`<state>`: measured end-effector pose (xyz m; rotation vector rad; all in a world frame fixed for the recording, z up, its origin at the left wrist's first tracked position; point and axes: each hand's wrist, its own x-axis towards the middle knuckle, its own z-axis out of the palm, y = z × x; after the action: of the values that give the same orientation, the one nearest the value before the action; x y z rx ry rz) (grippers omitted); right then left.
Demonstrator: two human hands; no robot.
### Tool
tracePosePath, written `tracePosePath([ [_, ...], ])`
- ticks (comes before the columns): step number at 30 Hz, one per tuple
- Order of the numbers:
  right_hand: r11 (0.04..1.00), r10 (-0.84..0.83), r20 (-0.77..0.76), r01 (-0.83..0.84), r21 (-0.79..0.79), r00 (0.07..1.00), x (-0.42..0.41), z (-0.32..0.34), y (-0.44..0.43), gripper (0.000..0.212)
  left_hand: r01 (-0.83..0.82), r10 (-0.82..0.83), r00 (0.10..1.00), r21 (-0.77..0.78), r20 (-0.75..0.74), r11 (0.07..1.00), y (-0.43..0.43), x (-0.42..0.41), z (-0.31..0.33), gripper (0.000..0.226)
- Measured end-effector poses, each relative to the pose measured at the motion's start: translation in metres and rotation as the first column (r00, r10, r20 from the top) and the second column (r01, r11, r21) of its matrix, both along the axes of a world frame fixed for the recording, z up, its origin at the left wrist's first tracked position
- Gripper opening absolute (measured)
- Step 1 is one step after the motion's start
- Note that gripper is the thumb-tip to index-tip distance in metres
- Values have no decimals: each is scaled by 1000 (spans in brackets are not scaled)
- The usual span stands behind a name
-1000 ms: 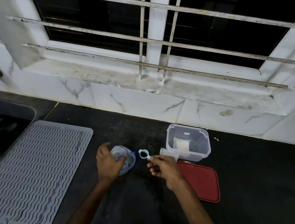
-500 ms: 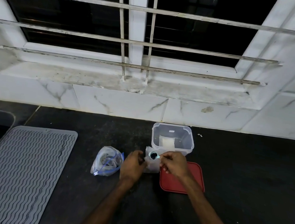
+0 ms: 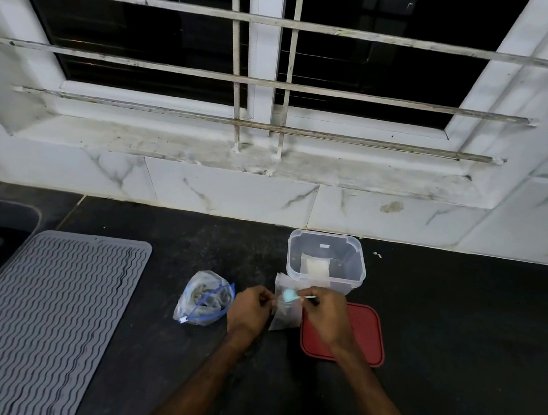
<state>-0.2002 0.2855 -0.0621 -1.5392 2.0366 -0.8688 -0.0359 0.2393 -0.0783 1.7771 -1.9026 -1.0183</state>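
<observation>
Clear pouch (image 3: 285, 316), upright, in left-hand grip (image 3: 249, 309); pale blue scoop (image 3: 288, 294) in right-hand grip (image 3: 327, 312)

One head-worn wide-angle view looks forward and down over the black stone desk (image 3: 457, 333), facing the barred white window (image 3: 257, 77), close above.

The scoop (image 3: 288, 294) in my right fingers (image 3: 316, 297) is pale turquoise. The pouch (image 3: 285, 317) behind it is clear and cloudy, darker towards the bottom. The zip bag (image 3: 204, 298) is clear with a blue strip and brownish-grey contents. The lid (image 3: 365, 336) is plain red. The box (image 3: 358, 269) is see-through, with a white packet (image 3: 317, 267) inside. My tabletop (image 3: 457, 333) is black with faint pale speckles, the mat (image 3: 41, 316) grey with wavy ridges, and the wall tiles (image 3: 232, 195) white with grey veins.
</observation>
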Motion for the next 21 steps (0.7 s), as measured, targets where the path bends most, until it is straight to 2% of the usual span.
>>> tracePosePath([
  [8, 995, -64, 155, 75, -70, 986, 2, -1, 6, 16, -12, 11, 1000, 16, 17, 1000, 2, 3, 0, 10],
  [10, 988, -109, 265, 133, -74, 958, 3, 1, 7, 16, -1, 1, 1000, 11, 20, 1000, 3, 3, 1, 11],
  [14, 971, -163, 531, 231, -63, 832, 11, 9, 6, 20, 22, -21, 999, 13, -43, 1000, 4, 11, 2, 23],
  [15, 971, -155, 560, 230, -66, 814, 14, 11, 6, 19, 7, -9, 997, -25, -74, 1000, 6, 16, 5, 25],
  [17, 977, -125, 600, 204, -66, 790, 23, 17, 5, 17, -98, 74, 990, -209, -119, 973, 9, 31, 14, 25],
  [19, 987, -89, 616, 152, -51, 783, 37, 17, 3, 16, -217, 207, 976, -386, -69, 896, 10, 57, 23, 31],
  [21, 997, -46, 598, 74, -23, 800, 55, 11, -4, 14, -305, 354, 934, -429, 37, 850, 6, 86, 23, 48],
])
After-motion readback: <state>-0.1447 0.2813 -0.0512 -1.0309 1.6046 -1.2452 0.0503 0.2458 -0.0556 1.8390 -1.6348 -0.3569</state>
